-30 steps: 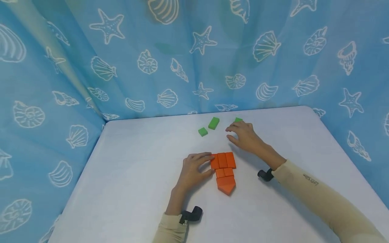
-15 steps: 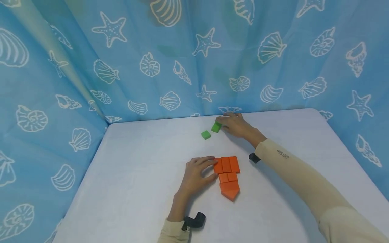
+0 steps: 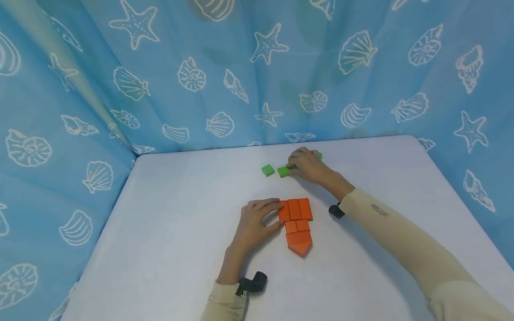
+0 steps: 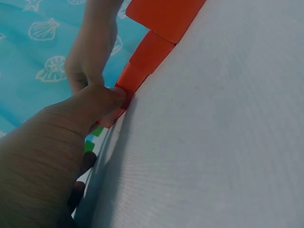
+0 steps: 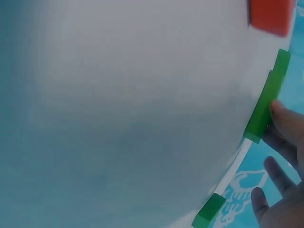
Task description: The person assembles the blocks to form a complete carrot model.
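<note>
Several flat orange blocks form a column on the white table, with a three-block row (image 3: 294, 209) on top, two small blocks (image 3: 297, 226) beneath and a pointed block (image 3: 299, 243) nearest me. My left hand (image 3: 252, 225) pinches the row's leftmost orange block (image 3: 283, 212) between thumb and fingers; its thumb shows against that block in the left wrist view. Farther back, my right hand (image 3: 311, 167) holds a green block (image 5: 262, 111) by one end, thumb on its near face. Fingers partly cover this block in the head view.
A small green block (image 3: 267, 170) lies just left of the held one. Another green block (image 3: 320, 155) sits behind my right hand, near the table's back edge. A blue shell-print curtain (image 3: 225, 76) hangs behind the white table (image 3: 172, 214).
My right hand has moved left from the rightmost green block to the middle one and taken hold of it. That block has turned more sideways. The left hand stays by the orange row.
</note>
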### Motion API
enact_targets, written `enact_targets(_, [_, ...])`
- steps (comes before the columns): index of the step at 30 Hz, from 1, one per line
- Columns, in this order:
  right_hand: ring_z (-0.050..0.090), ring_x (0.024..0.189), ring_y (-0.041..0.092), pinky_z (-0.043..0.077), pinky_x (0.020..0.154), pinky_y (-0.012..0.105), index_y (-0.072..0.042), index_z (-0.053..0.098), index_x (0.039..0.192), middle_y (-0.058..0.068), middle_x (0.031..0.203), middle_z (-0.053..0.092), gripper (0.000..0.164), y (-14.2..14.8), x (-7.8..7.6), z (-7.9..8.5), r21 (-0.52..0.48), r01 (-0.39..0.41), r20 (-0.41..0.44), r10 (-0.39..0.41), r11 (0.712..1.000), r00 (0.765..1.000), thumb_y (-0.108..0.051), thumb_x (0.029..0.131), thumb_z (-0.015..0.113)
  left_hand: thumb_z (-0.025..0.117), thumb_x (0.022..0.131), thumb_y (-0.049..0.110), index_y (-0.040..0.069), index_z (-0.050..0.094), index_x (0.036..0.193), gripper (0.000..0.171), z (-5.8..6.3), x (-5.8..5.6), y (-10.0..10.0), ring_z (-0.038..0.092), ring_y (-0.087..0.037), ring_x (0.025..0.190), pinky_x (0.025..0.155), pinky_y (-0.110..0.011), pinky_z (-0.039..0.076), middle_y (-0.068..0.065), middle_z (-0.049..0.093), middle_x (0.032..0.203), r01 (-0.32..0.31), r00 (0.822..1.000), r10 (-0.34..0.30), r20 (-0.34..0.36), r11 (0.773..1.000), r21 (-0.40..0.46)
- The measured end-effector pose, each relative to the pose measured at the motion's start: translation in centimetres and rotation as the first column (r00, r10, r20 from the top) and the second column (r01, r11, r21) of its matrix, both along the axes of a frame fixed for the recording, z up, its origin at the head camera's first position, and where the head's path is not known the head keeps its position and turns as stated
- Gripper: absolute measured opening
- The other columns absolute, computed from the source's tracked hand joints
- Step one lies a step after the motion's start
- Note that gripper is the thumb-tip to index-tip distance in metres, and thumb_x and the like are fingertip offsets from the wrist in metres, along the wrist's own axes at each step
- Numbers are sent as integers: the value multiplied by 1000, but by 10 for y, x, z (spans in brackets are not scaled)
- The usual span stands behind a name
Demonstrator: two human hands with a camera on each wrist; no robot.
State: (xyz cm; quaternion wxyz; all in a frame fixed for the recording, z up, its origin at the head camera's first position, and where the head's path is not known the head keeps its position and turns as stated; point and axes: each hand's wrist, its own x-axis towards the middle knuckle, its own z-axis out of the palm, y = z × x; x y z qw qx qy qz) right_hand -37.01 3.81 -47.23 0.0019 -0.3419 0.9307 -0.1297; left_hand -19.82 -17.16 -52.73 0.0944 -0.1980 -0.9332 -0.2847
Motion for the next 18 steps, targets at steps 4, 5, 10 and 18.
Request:
enact_targets(4, [48,124,34,32,101,63,-11,77,106,7,114,67,21,3,12,4,-33,13,70,-10,999,998,-23,89,77,71,92,41,26,65,134,45,1,-1,0,47,-18,122,102,-45,35,10,55,143,-5,1000,5,15,1000,-5])
enact_targets(5, [49,123,33,31,101,63,-11,77,105,5,112,67,20,4,16,4,-38,11,82,-8,999,997,-23,88,78,71,92,40,26,65,134,45,2,0,0,47,-18,122,102,-45,35,9,55,143,-5,1000,5,16,1000,-3])
enact_targets(10, [52,116,31,29,101,64,-13,77,104,1,105,65,19,8,34,4,-51,-19,112,25,999,993,-23,89,78,70,92,40,26,64,135,45,6,1,-1,47,-19,123,103,-47,35,8,55,144,-1,1000,1,20,1000,-3])
enact_targets(18, [53,113,27,29,102,62,-15,76,108,-2,106,63,20,17,57,-2,-40,-24,136,29,999,990,-26,92,74,70,92,40,25,64,135,46,4,2,0,47,-19,124,104,-47,33,7,55,144,5,1000,-5,25,1000,8])
